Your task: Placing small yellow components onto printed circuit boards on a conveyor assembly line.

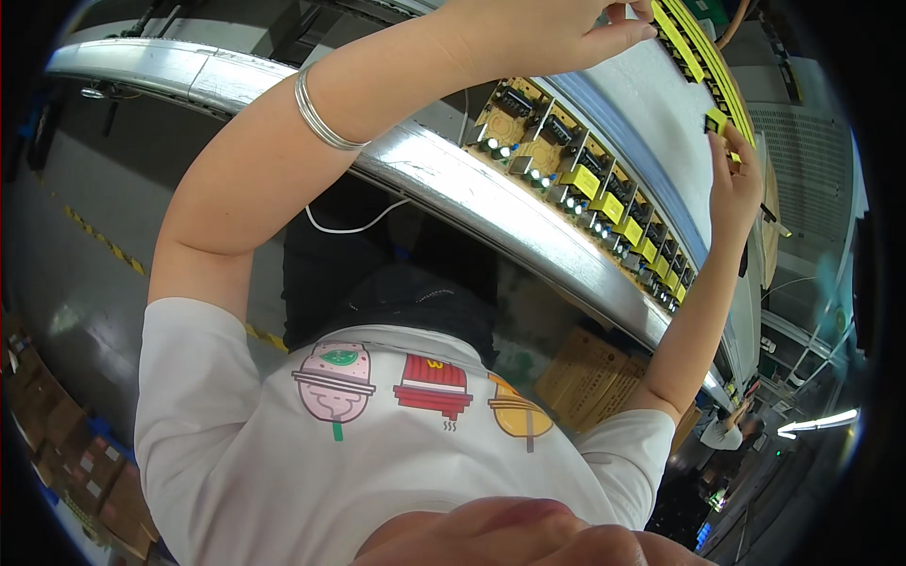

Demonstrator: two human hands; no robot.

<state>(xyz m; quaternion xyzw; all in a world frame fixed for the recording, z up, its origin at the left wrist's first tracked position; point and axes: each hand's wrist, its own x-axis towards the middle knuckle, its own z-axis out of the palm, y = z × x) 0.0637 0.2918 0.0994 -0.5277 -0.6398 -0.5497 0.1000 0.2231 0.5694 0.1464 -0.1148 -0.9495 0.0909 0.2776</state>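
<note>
My left hand [552, 36] reaches across the line at the top edge of the view, partly cut off. Its thumb and curled fingers come close together beside a long row of yellow-and-black components [694, 61]; anything between the fingertips is hidden. Farther right, my right hand [734, 179] is closed on a small yellow block-shaped component [715, 121], pinched at the fingertips near the same row. Between my arms runs a row of tan circuit boards [528, 151] carrying black chips, metal heat sinks, capacitors and yellow blocks.
A shiny metal rail [462, 174] edges the line along my side. Blue-white strips [613, 123] lie behind the boards, beside a pale surface [651, 104]. Cardboard boxes [590, 377] stand under the line, and more boxes [85, 453] are at lower left. Another person [722, 434] is far off right.
</note>
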